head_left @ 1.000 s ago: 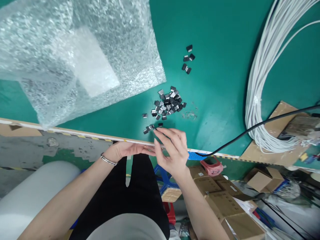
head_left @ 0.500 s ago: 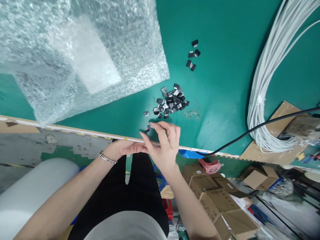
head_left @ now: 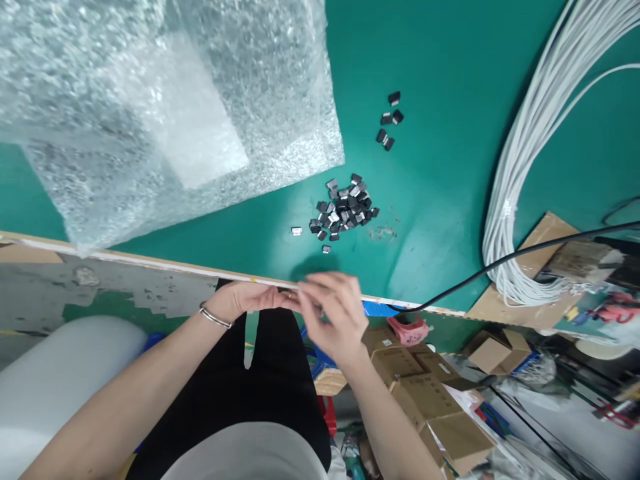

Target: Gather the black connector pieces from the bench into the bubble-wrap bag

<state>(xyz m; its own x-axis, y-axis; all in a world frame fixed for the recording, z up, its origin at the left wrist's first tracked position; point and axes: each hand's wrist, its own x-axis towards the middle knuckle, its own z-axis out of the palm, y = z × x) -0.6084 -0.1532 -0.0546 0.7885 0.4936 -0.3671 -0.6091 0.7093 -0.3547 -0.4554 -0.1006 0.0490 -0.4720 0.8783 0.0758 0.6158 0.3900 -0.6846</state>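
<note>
Hands first, as we see them from the head camera, the only view we have. The right hand (head_left: 334, 315) is blurred at the near edge of the green table (head_left: 440, 80), fingers curled toward the left hand (head_left: 250, 298), which lies flat along that edge with a bangle (head_left: 216, 318) on the wrist. The two hands touch or nearly touch at the fingertips; we cannot tell whether either one holds anything (the blur hides the fingertips).

Just beyond the hands, on the green surface, a pile of small dark metal clips (head_left: 344, 207) sits near the table's edge. Two stray clips lie apart from it: one to the left (head_left: 297, 231) and one (head_left: 327, 249) closest to the hands. A smaller cluster of clips (head_left: 389, 119) lies farther back, well apart from the pile.

A sheet of bubble wrap (head_left: 150, 113) covers the table's left part, its corner reaching close to the pile. On the right, a coil of white cables (head_left: 530, 167) rests partly on cardboard (head_left: 545, 233), and a black cord (head_left: 500, 263) crosses it toward the table's edge. Below the table we see cardboard boxes (head_left: 430, 400).
</note>
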